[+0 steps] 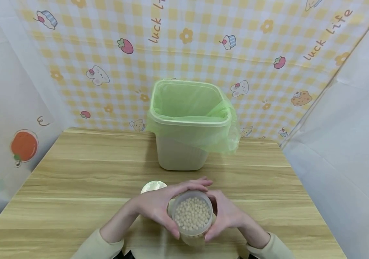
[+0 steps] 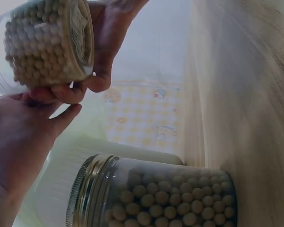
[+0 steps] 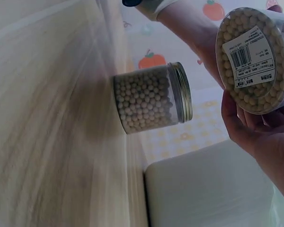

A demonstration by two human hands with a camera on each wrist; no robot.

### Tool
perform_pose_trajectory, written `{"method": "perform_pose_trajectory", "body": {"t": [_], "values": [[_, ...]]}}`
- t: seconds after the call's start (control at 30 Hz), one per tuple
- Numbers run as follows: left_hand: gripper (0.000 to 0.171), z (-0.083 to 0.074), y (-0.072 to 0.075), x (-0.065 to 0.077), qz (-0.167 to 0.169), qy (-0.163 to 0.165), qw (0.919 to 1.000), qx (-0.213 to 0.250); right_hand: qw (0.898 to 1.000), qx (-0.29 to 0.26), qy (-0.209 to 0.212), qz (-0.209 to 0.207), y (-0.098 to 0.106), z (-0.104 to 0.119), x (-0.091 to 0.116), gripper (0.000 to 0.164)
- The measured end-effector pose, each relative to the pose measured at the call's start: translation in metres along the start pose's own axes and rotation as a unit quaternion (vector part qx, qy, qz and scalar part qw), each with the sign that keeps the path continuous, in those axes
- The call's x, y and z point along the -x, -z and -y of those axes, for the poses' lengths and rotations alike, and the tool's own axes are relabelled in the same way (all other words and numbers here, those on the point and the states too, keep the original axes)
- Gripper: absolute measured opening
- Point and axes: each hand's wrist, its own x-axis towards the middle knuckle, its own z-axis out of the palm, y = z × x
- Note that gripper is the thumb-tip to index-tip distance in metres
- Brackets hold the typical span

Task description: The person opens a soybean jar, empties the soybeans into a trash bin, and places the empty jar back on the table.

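Observation:
Both hands hold a clear jar (image 1: 193, 214) of small beige balls above the table near its front. The left hand (image 1: 158, 205) grips its left side, with thumb in front and fingers reaching round the back. Around the right side curls the right hand (image 1: 226, 214). Seen from above, the balls show inside the round rim. A white barcode label (image 3: 251, 56) is stuck on the jar's underside in the right wrist view. A second jar (image 3: 144, 99) of similar balls, with a gold-edged lid (image 3: 183, 92), stands upright on the table beyond the left hand.
At the back of the wooden table (image 1: 90, 172) stands a white bin (image 1: 181, 154) lined with a pale green bag (image 1: 204, 136), its top open. Patterned cloth (image 1: 106, 54) hangs behind, with white sheets (image 1: 343, 144) at both sides.

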Motion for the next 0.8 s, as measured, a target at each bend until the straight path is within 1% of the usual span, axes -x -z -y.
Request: {"method": "perform_pose_trajectory", "body": {"t": [0.07, 0.13, 0.2, 0.33, 0.43, 0.57, 0.67, 0.8], "values": [[0.105, -0.003, -0.001, -0.001, -0.020, 0.015, 0.9994, -0.022, 1.000, 0.023, -0.006, -0.021, 0.000, 0.001, 0.001, 0.089], [0.101, -0.005, -0.002, -0.001, -0.046, 0.023, 0.9976, -0.046, 0.998, 0.049, -0.010, -0.046, -0.001, 0.002, 0.000, 0.093], [0.099, -0.007, -0.002, -0.002, -0.079, 0.030, 0.9942, -0.067, 0.994, 0.076, -0.015, -0.074, -0.002, 0.004, -0.001, 0.095], [0.098, -0.007, -0.004, -0.003, -0.140, 0.034, 0.9849, -0.096, 0.985, 0.118, -0.015, -0.126, -0.003, 0.006, -0.004, 0.092], [0.098, -0.007, -0.007, -0.004, -0.181, 0.042, 0.9745, -0.126, 0.976, 0.146, -0.016, -0.162, -0.006, 0.007, -0.005, 0.091], [0.096, -0.007, -0.011, -0.006, -0.229, 0.051, 0.9570, -0.171, 0.961, 0.172, -0.024, -0.217, -0.012, 0.008, -0.007, 0.092], [0.095, -0.007, -0.015, -0.010, -0.266, 0.056, 0.9422, -0.196, 0.944, 0.202, -0.021, -0.259, -0.016, 0.007, -0.009, 0.092], [0.097, -0.005, -0.021, -0.015, -0.313, 0.068, 0.9233, -0.212, 0.920, 0.246, -0.006, -0.306, -0.021, 0.006, -0.010, 0.092]]}}
